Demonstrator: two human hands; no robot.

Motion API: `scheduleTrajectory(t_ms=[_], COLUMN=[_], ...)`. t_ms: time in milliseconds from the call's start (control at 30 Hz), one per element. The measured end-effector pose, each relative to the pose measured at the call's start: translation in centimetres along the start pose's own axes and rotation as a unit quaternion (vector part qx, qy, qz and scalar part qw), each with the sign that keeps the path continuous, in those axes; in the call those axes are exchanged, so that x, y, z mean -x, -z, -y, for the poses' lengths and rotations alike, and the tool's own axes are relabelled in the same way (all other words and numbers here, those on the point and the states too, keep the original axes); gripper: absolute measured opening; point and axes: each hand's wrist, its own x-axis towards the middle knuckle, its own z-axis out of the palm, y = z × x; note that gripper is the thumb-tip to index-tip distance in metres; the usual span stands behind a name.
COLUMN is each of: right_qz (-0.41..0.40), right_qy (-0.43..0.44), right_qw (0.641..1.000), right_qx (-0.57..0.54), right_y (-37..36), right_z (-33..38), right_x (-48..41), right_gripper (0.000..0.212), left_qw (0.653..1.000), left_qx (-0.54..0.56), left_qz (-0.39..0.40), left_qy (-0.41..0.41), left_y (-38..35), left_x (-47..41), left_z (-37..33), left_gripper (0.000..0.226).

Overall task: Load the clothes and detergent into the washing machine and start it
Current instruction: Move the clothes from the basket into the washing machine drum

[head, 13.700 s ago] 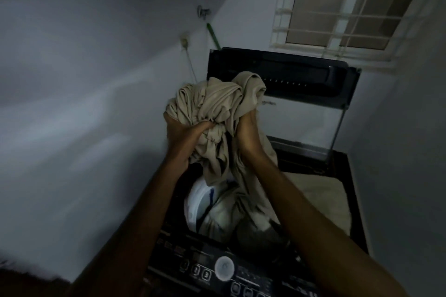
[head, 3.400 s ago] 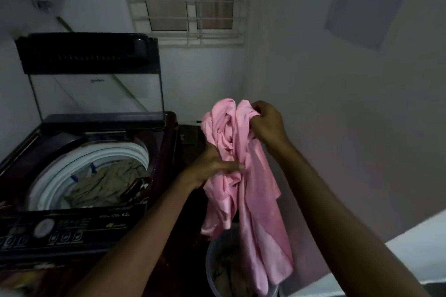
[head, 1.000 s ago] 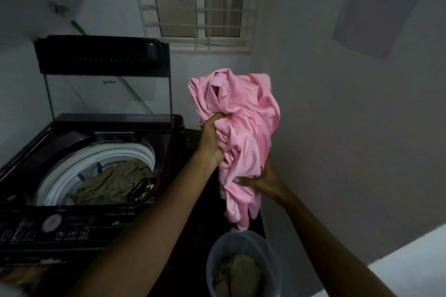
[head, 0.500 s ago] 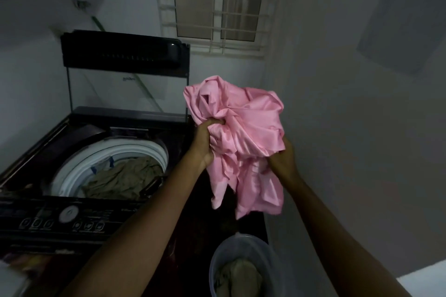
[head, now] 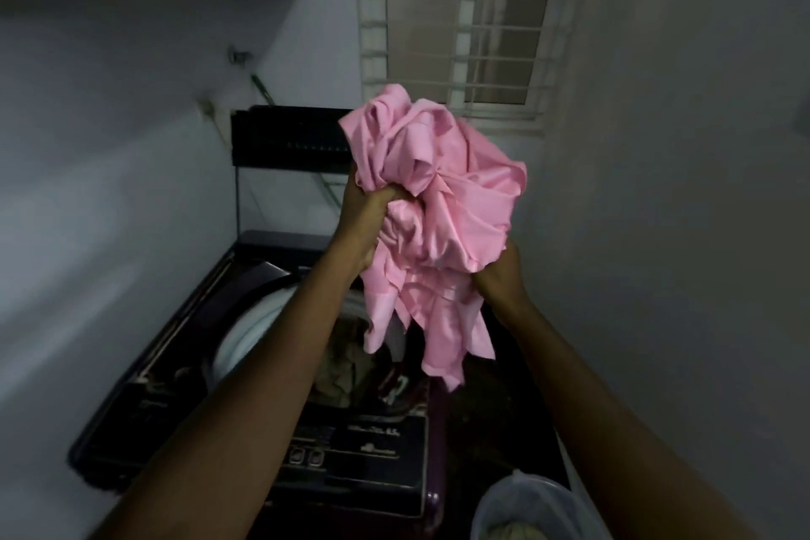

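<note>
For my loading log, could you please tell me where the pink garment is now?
Head view, centre: the pink garment is bunched up, gripped by the left hand and right hand, above the open washing machine.

The head-worn camera looks forward and down, close over the washing machine (head: 364,447), toward the window (head: 504,13).

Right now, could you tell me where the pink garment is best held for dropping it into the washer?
Grip the bunched middle of the pink garment from both sides, as the left hand and right hand do. The cloth is wadded thick there, while loose tails hang below and would probably catch on the drum rim if left ungathered.
</note>
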Motion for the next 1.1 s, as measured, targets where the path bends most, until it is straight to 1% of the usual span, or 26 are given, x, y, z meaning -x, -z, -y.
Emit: scheduleTrajectory(t_ms=[67, 133, 233, 300, 367, 500, 600, 733, 767, 867, 900, 967, 1000, 1100], right_qz=[0.030, 0.056, 0.084, 0.102, 0.129, 0.174, 0.180, 0.179, 0.188, 0.233, 0.243, 0.256, 0.256, 0.205], right_qy=[-0.001, -0.007, -0.013, -0.026, -0.049, -0.075, -0.096, -0.127, -0.140, -0.175, -0.183, -0.207, -0.199, -0.190], right_qw=[0.999, 0.998, 0.995, 0.994, 0.990, 0.982, 0.979, 0.976, 0.972, 0.952, 0.945, 0.930, 0.930, 0.937], right_qx=[0.012, 0.021, 0.042, 0.038, 0.038, 0.011, -0.013, -0.005, 0.018, 0.090, 0.121, 0.165, 0.174, 0.211], right_y=[-2.8, -5.2, -8.6, -10.9, -13.2, -17.3, -20.2, -23.2, -23.6, -23.9, -23.8, -23.3, -22.9, -21.6], right_z=[-0.5, -1.0, -2.0, -2.9, -3.5, -3.5, -4.1, -6.3, -7.0, -9.8, -10.5, -11.5, -11.7, -12.5], right_x=[-0.4, -0.6, -0.8, -0.7, -0.7, -0.2, 0.3, 1.5, 1.7, 2.5, 2.9, 3.9, 4.4, 5.7], right_gripper=[0.041, 0.049, 0.068, 0.076, 0.074, 0.060, 0.069, 0.065, 0.063, 0.044, 0.042, 0.040, 0.042, 0.050], left_qw=[0.999, 0.997, 0.995, 0.993, 0.989, 0.982, 0.979, 0.980, 0.981, 0.985, 0.985, 0.985, 0.985, 0.979], left_qx=[-0.040, -0.053, -0.055, -0.055, -0.064, -0.080, -0.099, -0.118, -0.119, -0.125, -0.133, -0.146, -0.148, -0.182], left_qz=[-0.015, -0.033, -0.070, -0.099, -0.127, -0.164, -0.175, -0.160, -0.151, -0.113, -0.100, -0.071, -0.064, -0.013], left_qy=[-0.026, -0.034, -0.039, -0.037, -0.044, -0.047, -0.032, -0.007, 0.004, 0.036, 0.041, 0.050, 0.059, 0.092], left_y=[2.4, 4.6, 7.4, 9.0, 10.9, 14.8, 17.8, 21.3, 21.8, 23.3, 23.6, 24.2, 24.3, 24.9], left_x=[-0.2, -0.3, -0.3, -0.4, -0.4, -0.6, -1.3, -3.2, -3.5, -4.4, -4.6, -5.0, -4.9, -5.3], left_z=[-0.4, -0.2, 0.7, 1.2, 1.3, 2.1, 2.9, 5.5, 6.4, 9.7, 10.9, 13.1, 13.9, 17.0], left_gripper=[0.075, 0.063, 0.064, 0.063, 0.063, 0.071, 0.070, 0.074, 0.075, 0.083, 0.084, 0.084, 0.085, 0.092])
